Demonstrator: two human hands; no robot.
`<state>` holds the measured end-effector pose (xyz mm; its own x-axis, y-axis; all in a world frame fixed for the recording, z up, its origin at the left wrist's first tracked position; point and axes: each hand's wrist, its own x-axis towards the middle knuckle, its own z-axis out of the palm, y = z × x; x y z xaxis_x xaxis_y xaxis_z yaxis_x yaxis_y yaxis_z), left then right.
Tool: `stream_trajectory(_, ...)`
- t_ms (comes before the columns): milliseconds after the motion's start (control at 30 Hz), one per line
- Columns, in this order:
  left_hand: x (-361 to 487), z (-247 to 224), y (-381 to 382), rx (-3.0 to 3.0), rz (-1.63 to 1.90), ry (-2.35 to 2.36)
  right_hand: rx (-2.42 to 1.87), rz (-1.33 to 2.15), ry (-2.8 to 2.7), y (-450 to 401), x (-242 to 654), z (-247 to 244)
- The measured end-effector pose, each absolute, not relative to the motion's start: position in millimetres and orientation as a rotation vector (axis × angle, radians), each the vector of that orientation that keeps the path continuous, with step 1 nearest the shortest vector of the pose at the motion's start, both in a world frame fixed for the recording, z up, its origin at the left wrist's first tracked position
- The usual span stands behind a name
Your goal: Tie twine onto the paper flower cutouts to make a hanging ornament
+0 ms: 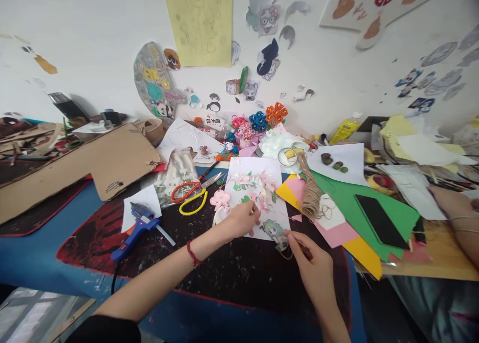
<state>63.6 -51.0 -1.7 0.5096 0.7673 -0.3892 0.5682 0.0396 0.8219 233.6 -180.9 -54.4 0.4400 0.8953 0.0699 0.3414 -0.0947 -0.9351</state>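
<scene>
A small cartoon cut-out (275,230) with a green-haired figure is in front of me, over the near edge of a white paper sheet (235,166). My right hand (312,258) pinches at its right edge, and a thin loop of string (287,256) shows just below. Left of the cut-out, my left hand (241,219) has its fingers curled together; whatever is between the fingertips is too small to make out. Pink, white and green paper scraps (262,190) are heaped on the sheet beyond the hands. A pink flower-shaped piece (220,198) lies beside my left hand.
Left lie red-and-yellow-handled scissors (192,198), a blue glue gun (134,238) and cardboard (119,153). Twine (311,195), coloured paper (337,198) and a phone (379,220) are at right. Beaded flowers (258,123) stand by the wall. Another person's arm (454,218) rests far right.
</scene>
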Motion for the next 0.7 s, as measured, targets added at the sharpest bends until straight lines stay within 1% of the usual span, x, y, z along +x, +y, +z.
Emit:
stream_trajectory(133, 71, -2, -49, 1.538, 0.141, 1.143, -1.821, 0.617, -1.218, -192, 230, -54)
stream_trajectory(267, 76, -4, -48, 1.479, 0.102, 1.13, -1.825, 0.617, -1.204, -197, 226, -58)
stream_trajectory(533, 72, 4, -63, 1.532, 0.15, 1.081, -1.811, 0.655, -1.136, -198, 226, -60)
stream_trajectory(700, 72, -9, -65, 1.606, 0.212, 1.082, -1.86, 0.631, -1.078, -196, 228, -65)
